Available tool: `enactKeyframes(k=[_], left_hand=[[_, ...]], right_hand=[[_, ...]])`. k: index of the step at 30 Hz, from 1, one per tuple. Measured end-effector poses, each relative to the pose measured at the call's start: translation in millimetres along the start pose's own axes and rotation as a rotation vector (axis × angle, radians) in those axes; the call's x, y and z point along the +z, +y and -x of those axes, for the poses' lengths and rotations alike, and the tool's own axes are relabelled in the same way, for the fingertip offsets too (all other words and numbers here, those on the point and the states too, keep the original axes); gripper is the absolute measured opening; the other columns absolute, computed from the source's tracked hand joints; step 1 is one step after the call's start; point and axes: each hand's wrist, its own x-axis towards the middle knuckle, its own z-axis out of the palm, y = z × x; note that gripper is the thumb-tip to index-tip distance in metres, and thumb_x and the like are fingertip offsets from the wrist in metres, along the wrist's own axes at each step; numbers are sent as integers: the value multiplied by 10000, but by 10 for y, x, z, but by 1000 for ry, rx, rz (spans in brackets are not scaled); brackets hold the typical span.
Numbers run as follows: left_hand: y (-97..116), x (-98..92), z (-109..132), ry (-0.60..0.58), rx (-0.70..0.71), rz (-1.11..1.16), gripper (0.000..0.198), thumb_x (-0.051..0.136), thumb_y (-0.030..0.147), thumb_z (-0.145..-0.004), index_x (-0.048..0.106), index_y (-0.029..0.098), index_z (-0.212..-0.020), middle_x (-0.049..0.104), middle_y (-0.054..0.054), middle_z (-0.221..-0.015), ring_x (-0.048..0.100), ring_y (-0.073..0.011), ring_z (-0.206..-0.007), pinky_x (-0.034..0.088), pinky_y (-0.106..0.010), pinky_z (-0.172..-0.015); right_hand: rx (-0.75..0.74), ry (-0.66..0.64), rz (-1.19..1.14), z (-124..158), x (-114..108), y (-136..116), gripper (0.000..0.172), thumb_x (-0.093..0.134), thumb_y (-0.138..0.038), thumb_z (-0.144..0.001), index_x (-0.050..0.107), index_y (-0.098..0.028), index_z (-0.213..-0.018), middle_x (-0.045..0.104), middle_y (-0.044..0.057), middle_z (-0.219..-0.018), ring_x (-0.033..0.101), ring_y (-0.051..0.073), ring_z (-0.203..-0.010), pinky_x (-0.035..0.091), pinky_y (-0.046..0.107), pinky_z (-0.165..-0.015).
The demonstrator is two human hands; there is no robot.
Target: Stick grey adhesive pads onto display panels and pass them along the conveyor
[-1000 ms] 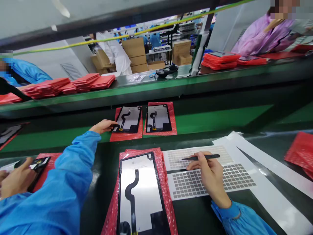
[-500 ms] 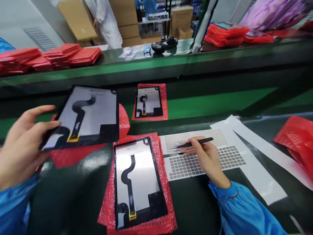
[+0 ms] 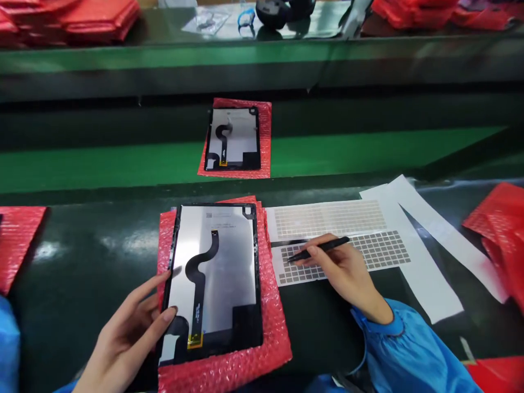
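My left hand (image 3: 126, 338) is at the lower left, with its fingertips on the left edge of a black-framed display panel (image 3: 210, 284). The panel lies flat on a stack of red bubble wrap (image 3: 273, 333), showing its silver back and a curving black ribbon cable. My right hand (image 3: 339, 267) grips slim black tweezers (image 3: 321, 249). Their tips sit over a white sheet of small grey pads (image 3: 339, 254), just right of the panel.
A second display panel (image 3: 232, 139) lies on red bubble wrap on the green belt beyond. Another red wrap sheet (image 3: 16, 240) lies at the left, and more red wrap (image 3: 497, 234) at the right. White liner strips (image 3: 426, 256) curl beside the pad sheet.
My left hand has brought the panel from the left, where it was raised, down onto the bubble-wrap stack. The view has tilted lower. My right hand stays over the pad sheet.
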Motion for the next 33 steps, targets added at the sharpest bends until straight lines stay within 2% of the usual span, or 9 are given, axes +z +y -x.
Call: enactKeyframes(k=[3, 7, 8, 10, 12, 14, 17, 20, 33], left_hand=[[-21, -194, -82, 11, 185, -285, 498, 723, 465, -904, 606, 314, -1364, 752, 24, -931, 725, -176, -753, 626, -251, -662], [184, -267, -194, 118, 635, -693, 415, 767, 253, -880, 669, 235, -1283, 686, 7, -1055, 662, -132, -790, 571, -230, -697], [249, -204, -194, 73, 741, -729, 372, 739, 187, -898, 670, 210, -1262, 684, -9, -1112, 672, -141, -866, 573, -244, -764], [356, 21, -155, -151, 957, -761, 308, 654, 154, -957, 659, 176, -1264, 696, -45, -1214, 678, -191, -1059, 563, -310, -920], [412, 336, -92, -370, 1178, -845, 301, 575, 249, -1024, 658, 165, -1301, 697, -60, -1315, 631, -244, -1210, 510, -386, -1039], [413, 662, -44, -458, 1332, -997, 398, 529, 385, -1052, 665, 143, -1336, 672, -77, -1396, 597, -279, -1248, 477, -411, -1044], [348, 1021, -27, -497, 1368, -1215, 577, 505, 495, -1042, 636, 61, -1400, 602, -170, -1482, 571, -324, -1248, 470, -427, -973], [277, 1164, -39, -513, 1320, -1341, 587, 521, 479, -1027, 657, 27, -1377, 586, -230, -1481, 542, -350, -1259, 444, -445, -951], [247, 1172, -39, -539, 1307, -1345, 561, 599, 555, -949, 754, 131, -1283, 634, -225, -1425, 527, -358, -1213, 390, -464, -906]], right_hand=[[-19, -62, 100, 146, 26, 38, 160, 701, -369, -985, 753, -218, -972, 789, 67, -914, 831, 235, -790, 708, 304, -692], [-78, -64, 243, 211, 51, 85, 152, 680, -342, -994, 768, -218, -979, 785, 67, -899, 819, 213, -747, 692, 268, -629], [-87, -62, 263, 211, 52, 97, 151, 676, -337, -996, 768, -218, -985, 785, 68, -905, 816, 209, -742, 689, 267, -630], [-89, -67, 280, 206, 47, 123, 148, 667, -329, -1004, 763, -217, -1000, 783, 69, -916, 813, 208, -745, 691, 279, -653], [-79, -77, 287, 209, 37, 147, 139, 658, -321, -1012, 756, -222, -1015, 778, 67, -933, 811, 206, -750, 695, 300, -686], [-69, -81, 280, 220, 26, 164, 120, 658, -312, -1014, 747, -234, -1033, 774, 62, -954, 806, 203, -754, 697, 317, -704], [-62, -82, 270, 237, 15, 167, 97, 664, -296, -1012, 738, -253, -1057, 770, 51, -966, 800, 196, -766, 698, 320, -720], [-57, -91, 270, 236, 14, 149, 90, 665, -284, -1013, 741, -258, -1054, 776, 44, -962, 803, 190, -776, 692, 297, -718], [24, -131, 229, 165, 35, 93, 94, 658, -292, -1022, 741, -248, -1032, 797, 45, -1001, 818, 179, -784, 692, 263, -727]])
